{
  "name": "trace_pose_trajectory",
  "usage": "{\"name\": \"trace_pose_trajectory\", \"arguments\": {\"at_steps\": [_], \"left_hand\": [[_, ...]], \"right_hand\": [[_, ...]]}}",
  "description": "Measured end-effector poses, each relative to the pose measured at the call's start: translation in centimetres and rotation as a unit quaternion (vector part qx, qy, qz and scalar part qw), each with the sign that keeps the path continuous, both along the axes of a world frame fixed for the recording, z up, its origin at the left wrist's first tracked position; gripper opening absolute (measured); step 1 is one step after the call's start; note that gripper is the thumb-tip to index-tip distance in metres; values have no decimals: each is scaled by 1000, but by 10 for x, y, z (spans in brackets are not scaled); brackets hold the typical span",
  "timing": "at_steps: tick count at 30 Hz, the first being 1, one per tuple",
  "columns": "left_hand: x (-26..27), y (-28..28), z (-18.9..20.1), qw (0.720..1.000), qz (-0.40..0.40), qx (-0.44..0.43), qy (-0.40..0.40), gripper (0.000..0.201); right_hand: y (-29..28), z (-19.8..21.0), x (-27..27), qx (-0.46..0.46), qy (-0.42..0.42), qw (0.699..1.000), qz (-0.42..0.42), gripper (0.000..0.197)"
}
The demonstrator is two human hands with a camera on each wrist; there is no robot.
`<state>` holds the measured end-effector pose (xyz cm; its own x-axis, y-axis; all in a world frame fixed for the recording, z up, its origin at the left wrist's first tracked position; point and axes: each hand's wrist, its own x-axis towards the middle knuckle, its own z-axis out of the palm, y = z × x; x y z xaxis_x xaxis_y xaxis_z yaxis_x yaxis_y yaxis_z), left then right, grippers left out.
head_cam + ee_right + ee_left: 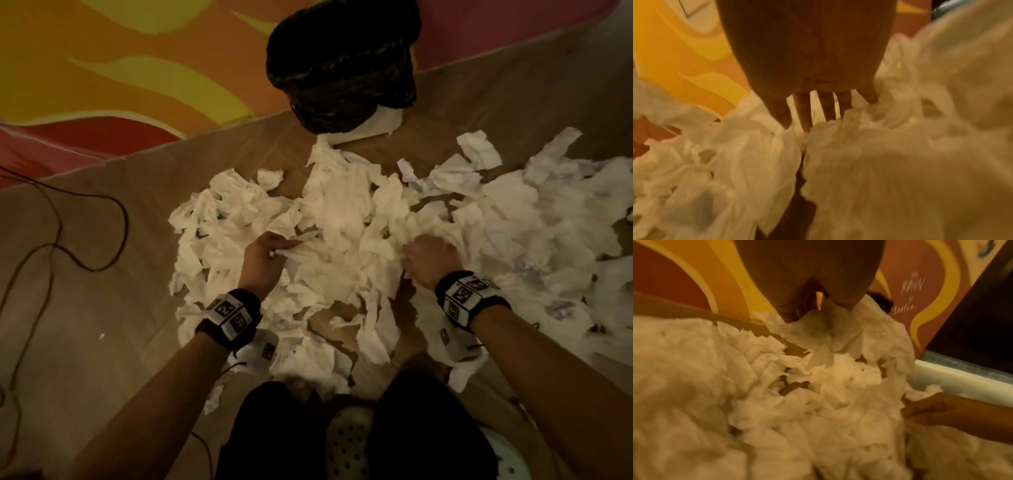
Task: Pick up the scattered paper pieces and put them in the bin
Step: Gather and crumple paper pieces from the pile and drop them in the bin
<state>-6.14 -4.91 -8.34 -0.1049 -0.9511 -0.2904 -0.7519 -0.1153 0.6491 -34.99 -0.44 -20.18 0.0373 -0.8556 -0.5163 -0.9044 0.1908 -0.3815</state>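
Your left hand (263, 253) sits at about 9 o'clock of the heap, fingers (791, 311) curled and pinching a wad of torn tissue paper (830, 331), probably to lift a first bunch clear of the rest. Your right hand (430, 262) is at about 3 o'clock of the heap's middle, fingers (805, 112) spread fairly wide and pushed down into the paper; whether they have closed on anything you cannot tell, since the tips are buried. Judged from the two positions, you are raking the pieces inward from both sides so one armful can go at once. The paper pieces (342, 212) lie on the wooden floor (102, 274) in a broad, loose spread: white, soft, ragged-edged, crumpled, overlapping thickly at the centre and thinning toward 3 o'clock. The bin (342, 65), lined with a black bag, stands at 12 o'clock against the painted wall (120, 68), just beyond the heap's far edge. Nearly all the paper is still on the floor.
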Motion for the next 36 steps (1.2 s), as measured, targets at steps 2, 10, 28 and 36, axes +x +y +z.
{"name": "trace_pose_trajectory", "arguments": {"at_steps": [2,10,28,36], "left_hand": [[-1,11,-6,998,25,19,56,39],[-19,40,11,960,81,64,261,38],[-52,-191,66,960,-187,-207,-33,54],[-87,-293,56,919,-280,-152,-232,30]], "right_hand": [[2,26,-2,-76,-4,996,-49,36],[18,127,78,-21,-378,916,-135,53],[-168,198,-7,-250,-273,904,-214,14],[-234,236,-32,-289,-191,924,-162,16]]}}
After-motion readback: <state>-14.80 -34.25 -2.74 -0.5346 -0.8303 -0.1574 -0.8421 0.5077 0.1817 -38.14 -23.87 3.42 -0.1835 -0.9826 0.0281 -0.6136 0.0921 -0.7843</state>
